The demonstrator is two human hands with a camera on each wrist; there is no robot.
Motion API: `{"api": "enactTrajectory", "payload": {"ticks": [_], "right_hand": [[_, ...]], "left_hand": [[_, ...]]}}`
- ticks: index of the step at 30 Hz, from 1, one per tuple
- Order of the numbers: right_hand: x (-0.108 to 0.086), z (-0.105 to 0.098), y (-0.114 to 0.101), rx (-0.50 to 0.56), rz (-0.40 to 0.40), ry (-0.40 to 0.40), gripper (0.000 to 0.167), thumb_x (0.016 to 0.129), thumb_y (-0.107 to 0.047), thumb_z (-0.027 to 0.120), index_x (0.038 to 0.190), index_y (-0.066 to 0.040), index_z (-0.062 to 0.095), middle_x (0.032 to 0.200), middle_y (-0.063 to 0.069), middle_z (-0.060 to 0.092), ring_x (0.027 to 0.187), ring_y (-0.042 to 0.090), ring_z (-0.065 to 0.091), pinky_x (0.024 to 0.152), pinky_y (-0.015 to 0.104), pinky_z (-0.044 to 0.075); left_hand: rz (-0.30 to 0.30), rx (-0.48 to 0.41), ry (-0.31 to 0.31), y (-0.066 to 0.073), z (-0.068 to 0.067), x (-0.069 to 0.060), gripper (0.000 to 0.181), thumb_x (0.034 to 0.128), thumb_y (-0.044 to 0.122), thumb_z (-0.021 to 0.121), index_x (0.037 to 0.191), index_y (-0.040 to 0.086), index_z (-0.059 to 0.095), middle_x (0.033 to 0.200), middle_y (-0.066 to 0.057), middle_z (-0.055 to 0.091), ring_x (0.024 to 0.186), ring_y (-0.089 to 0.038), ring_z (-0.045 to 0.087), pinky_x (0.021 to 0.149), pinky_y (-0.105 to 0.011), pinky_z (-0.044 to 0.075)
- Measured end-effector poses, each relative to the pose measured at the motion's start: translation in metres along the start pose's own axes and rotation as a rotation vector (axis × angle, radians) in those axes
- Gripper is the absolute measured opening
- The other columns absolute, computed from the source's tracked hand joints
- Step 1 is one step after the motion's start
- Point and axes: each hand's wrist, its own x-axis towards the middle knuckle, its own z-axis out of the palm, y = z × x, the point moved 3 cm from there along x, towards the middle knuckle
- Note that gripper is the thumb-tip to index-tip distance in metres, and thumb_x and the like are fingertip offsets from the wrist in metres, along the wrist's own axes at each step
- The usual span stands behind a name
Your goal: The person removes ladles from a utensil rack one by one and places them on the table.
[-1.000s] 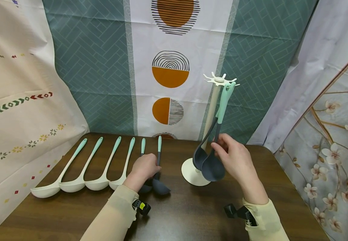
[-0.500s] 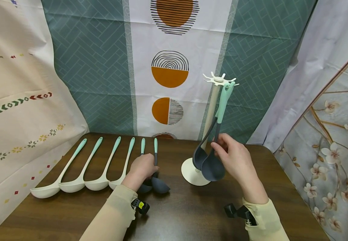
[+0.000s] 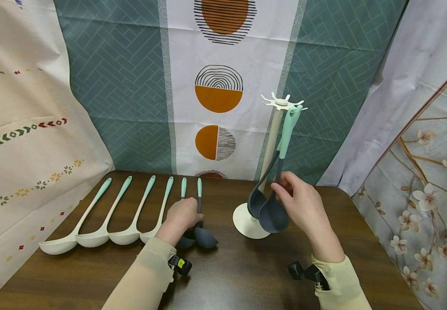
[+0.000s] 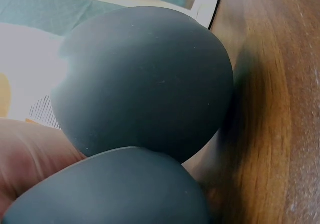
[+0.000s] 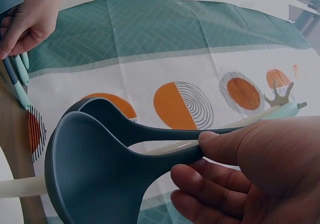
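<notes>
Fingers of my left hand (image 3: pixel 181 214) hold the neck of a dark grey ladle (image 3: pixel 206 238) with a mint handle, at the right end of a row on the table. Beside it lies a second dark ladle (image 3: pixel 186 243), partly hidden by the hand; both bowls, the held ladle's bowl (image 4: pixel 145 83) above, fill the left wrist view. My right hand (image 3: pixel 301 199) pinches the stem of a dark ladle (image 3: pixel 274 215) hanging from a cream stand (image 3: pixel 271 148). Another hanging ladle (image 3: pixel 256 201) is just behind it, bowls overlapping in the right wrist view.
Several cream ladles (image 3: pixel 124 237) with mint handles lie side by side on the left of the brown table (image 3: pixel 238 275). The stand has a round base (image 3: pixel 242 226) and a top ring of hooks (image 3: pixel 281 102). A patterned cloth (image 3: pixel 134 86) hangs behind the table.
My left hand has shifted slightly left, bringing the rightmost dark ladle's handle closer to its neighbour and straighter. In the last half second little moves. My right hand stays on the hanging ladle.
</notes>
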Motion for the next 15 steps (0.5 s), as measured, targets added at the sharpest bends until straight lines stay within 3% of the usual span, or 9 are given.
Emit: {"api": "enactTrajectory", "payload": {"ticks": [6, 15], "right_hand": [[0.000, 0.000, 0.000, -0.003, 0.006, -0.001, 0.011, 0.109, -0.024, 0.074, 0.111, -0.015, 0.070, 0.087, -0.001, 0.074, 0.084, 0.019, 0.072, 0.076, 0.043, 0.051], [0.000, -0.002, 0.000, 0.003, 0.018, -0.002, 0.014, 0.110, -0.030, 0.072, 0.114, -0.016, 0.073, 0.090, 0.000, 0.077, 0.086, 0.018, 0.076, 0.081, 0.047, 0.054]], "left_hand": [[-0.008, 0.046, 0.036, 0.001, -0.004, 0.000, 0.046, 0.1035, 0.030, 0.079, 0.063, 0.013, 0.064, 0.057, 0.001, 0.055, 0.055, -0.019, 0.055, 0.054, -0.034, 0.040], [-0.015, 0.025, 0.175, 0.008, -0.019, -0.002, 0.035, 0.1093, 0.032, 0.070, 0.082, 0.011, 0.064, 0.070, -0.005, 0.059, 0.062, -0.025, 0.058, 0.057, -0.039, 0.045]]}}
